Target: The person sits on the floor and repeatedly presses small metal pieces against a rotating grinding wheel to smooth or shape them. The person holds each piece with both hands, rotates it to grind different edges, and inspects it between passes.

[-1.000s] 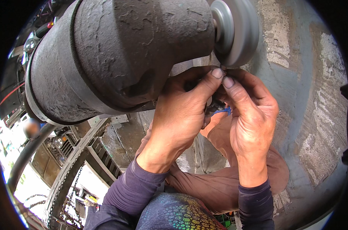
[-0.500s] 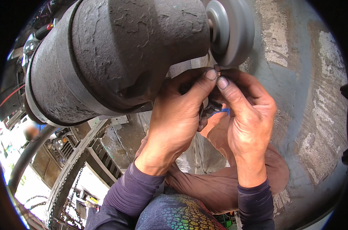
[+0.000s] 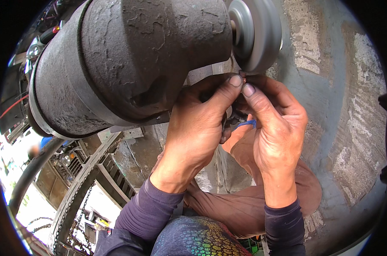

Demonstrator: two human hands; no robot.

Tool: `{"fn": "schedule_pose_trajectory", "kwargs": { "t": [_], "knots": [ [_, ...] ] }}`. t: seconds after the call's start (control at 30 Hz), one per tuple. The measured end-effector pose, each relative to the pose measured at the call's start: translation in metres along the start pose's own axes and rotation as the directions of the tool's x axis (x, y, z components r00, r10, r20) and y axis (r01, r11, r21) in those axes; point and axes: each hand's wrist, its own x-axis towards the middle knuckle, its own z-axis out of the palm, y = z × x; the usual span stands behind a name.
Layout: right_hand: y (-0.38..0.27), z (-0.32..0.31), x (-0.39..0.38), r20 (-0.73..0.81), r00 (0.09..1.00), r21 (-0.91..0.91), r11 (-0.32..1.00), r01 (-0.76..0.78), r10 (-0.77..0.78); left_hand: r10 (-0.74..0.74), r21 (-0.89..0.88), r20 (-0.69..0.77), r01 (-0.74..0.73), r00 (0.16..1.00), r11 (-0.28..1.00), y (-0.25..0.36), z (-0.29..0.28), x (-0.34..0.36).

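Patchy grey surface (image 3: 325,87) beyond the wheel (image 3: 265,36) — chain (image 3: 86,200) at left, perhaps a vehicle (image 3: 68,161)

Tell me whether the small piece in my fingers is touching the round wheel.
Cannot tell. The head view shows the small piece right by the blurred lower edge of the wheel, with neither contact nor gap plain.

We look steeply down from person's head through wide, upright fisheye. We face left hand (image 3: 195,126) and right hand (image 3: 281,132), close range, near middle; dark machine housing (image 3: 129,59) looms large, upper left.
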Motion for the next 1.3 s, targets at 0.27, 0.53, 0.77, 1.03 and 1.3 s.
{"fn": "schedule_pose_trajectory", "kwargs": {
  "t": [0.27,0.53,0.77,1.03,1.3],
  "knots": [
    [0.0021,0.0017,0.0009,-0.039,0.999,0.063,0.998,0.002,0.001,0.000,-0.056,0.042,0.002,0.999,0.998,0.0025,0.0015,0.0003],
    [0.0028,0.0021,0.0013,-0.064,0.998,0.087,0.996,-0.012,0.018,-0.026,-0.069,0.054,0.030,0.998,0.997,0.0047,0.0021,0.0006],
    [0.0022,0.0011,0.0013,-0.064,0.998,0.049,0.999,-0.008,0.011,-0.021,-0.051,0.066,0.025,0.998,0.998,0.0023,0.0018,0.0012],
    [0.0017,0.0018,0.0010,-0.031,1.000,0.043,0.999,0.003,-0.002,0.003,-0.059,0.032,-0.001,0.999,0.998,-0.0001,0.0008,0.0008],
    [0.0016,0.0019,0.0008,-0.001,1.000,0.023,1.000,0.007,-0.007,-0.016,-0.055,0.013,0.016,1.000,0.998,-0.0006,-0.0011,-0.0012]
  ]
}}
